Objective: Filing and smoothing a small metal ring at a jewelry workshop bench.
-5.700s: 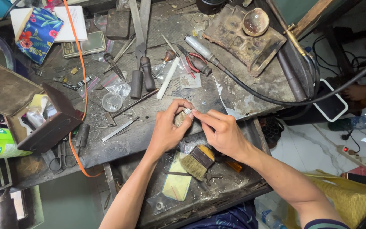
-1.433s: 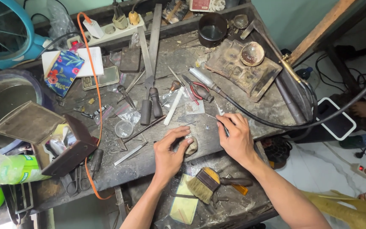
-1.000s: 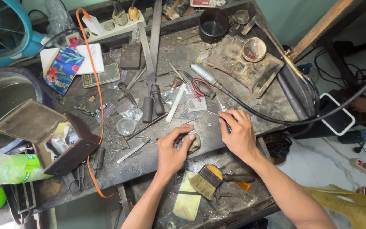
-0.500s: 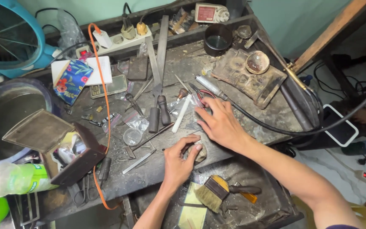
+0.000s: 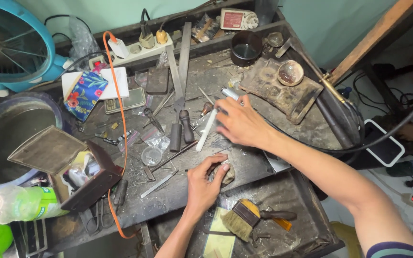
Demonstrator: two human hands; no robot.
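Now the right hand is reaching up-bench, fingers spread over the white rod lying lengthwise away from the person, while the left hand is cupping a dark lump at the surface's near edge.

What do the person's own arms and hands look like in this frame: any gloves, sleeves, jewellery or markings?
Both hands are bare, with no gloves. The left hand and its forearm show no sleeve, watch or ring that I can make out. The right hand and its forearm are uncovered too; near the frame's lower right corner a dark short sleeve with a thin light stripe at its hem begins.
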